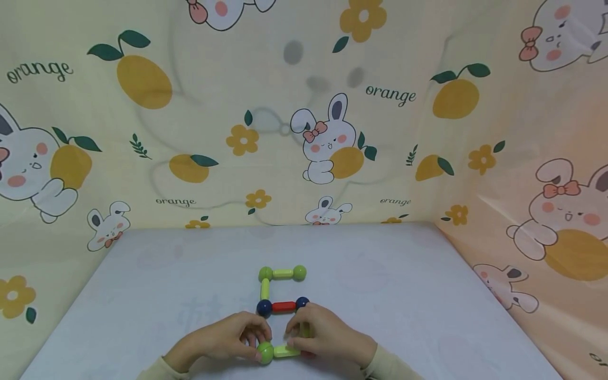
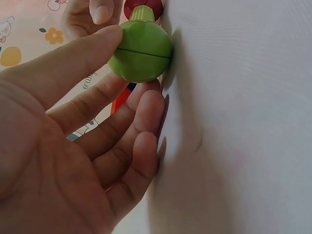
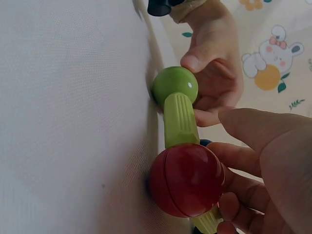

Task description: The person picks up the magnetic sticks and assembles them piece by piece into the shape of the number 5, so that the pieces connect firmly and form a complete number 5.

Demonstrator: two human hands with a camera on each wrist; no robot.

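Note:
A flat figure of shiny balls and short rods lies on the table. My left hand (image 1: 234, 335) pinches its near-left green ball (image 2: 142, 51) between thumb and forefinger, the other fingers loosely bent below. From that ball a light green rod (image 3: 180, 119) runs to a red ball (image 3: 187, 180). My right hand (image 1: 328, 338) arches over this corner with loosely bent fingers; the forefinger touches the red ball, while the thumb stands off it. A yellow-green rod (image 1: 305, 330) shows between the right thumb and forefinger. Beyond are two dark blue balls (image 1: 264, 307) joined by a red rod (image 1: 284, 306).
Farther back, the figure continues with a light green upright rod (image 1: 265, 289), a green corner ball (image 1: 265, 273), a short rod (image 1: 283, 274) and an end green ball (image 1: 300, 272). A white cover (image 1: 380, 295) spreads over the table; printed cloth (image 1: 285, 174) hangs behind it.

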